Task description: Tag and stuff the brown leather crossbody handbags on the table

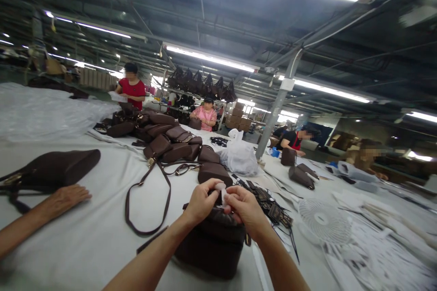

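A dark brown handbag stands upright on the table just in front of me. Above its top, my left hand and my right hand meet, fingers pinched together on a small white piece. Whether that piece is paper, tape or plastic cannot be made out. Behind the bag, a brown strap loops over the pale table cover. More brown handbags are heaped beyond it. To the right of my hands lies a pile of dark tags with cords.
Another person's hand rests at the left beside a brown handbag. A white fan grille and a white plastic bag are on the right. A metal post rises behind. Several people work farther back.
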